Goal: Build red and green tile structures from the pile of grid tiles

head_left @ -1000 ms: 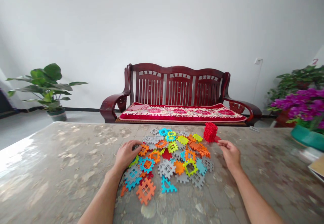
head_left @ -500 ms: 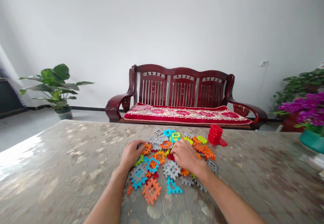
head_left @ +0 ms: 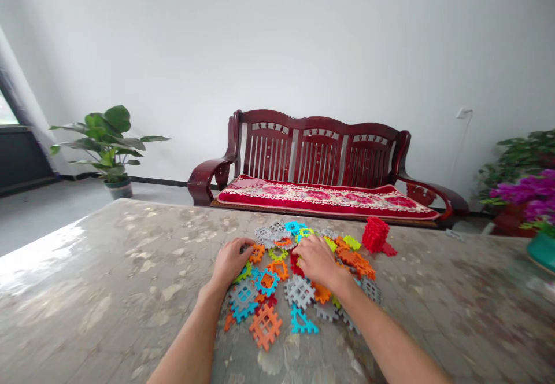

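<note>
Left hand and right hand curl over the plastic tiles (any grip hidden).

**A:** Here we go, left hand curled at the 9 o'clock edge of the pile of interlocking plastic tiles, fingers right down on them!

**B:** And the right hand is over the middle, fingers among the red and lime pieces!

**A:** At 2 o'clock from that hand, a red tile stack stands on the worktop!

**B:** Beyond it all, at 12 o'clock, a dark red wooden bench against the wall!
</note>
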Tool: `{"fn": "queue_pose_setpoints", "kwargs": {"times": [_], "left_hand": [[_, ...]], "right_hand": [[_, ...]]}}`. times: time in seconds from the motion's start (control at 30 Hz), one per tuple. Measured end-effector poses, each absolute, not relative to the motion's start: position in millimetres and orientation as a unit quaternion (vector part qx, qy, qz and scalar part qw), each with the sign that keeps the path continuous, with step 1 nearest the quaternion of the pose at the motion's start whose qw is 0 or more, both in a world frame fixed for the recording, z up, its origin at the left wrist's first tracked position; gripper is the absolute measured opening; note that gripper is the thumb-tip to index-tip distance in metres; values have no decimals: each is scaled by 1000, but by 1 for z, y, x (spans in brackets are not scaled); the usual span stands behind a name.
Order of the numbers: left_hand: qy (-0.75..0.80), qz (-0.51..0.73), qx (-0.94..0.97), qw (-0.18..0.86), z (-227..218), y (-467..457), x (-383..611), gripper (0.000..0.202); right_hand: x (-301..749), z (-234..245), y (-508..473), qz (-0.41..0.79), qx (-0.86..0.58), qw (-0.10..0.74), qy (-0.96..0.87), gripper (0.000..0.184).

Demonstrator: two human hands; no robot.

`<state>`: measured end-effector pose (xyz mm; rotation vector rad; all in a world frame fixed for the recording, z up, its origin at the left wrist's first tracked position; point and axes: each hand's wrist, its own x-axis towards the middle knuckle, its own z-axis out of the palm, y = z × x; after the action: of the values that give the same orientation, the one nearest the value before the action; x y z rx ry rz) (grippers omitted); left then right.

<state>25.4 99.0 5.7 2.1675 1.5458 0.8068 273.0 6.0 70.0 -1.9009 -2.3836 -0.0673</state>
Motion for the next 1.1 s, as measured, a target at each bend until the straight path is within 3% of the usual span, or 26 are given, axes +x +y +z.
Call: {"fn": "queue_pose_setpoints", "kwargs": {"times": [0.73,1.1], "left_hand": [[545,287,766,183,8,97,26,26],[547,287,765,182,5,99,25,26]], "right_hand": [[276,85,6,33,-663,-17,-748,24],[268,86,13,41,-668,-71,-740,33]]}}
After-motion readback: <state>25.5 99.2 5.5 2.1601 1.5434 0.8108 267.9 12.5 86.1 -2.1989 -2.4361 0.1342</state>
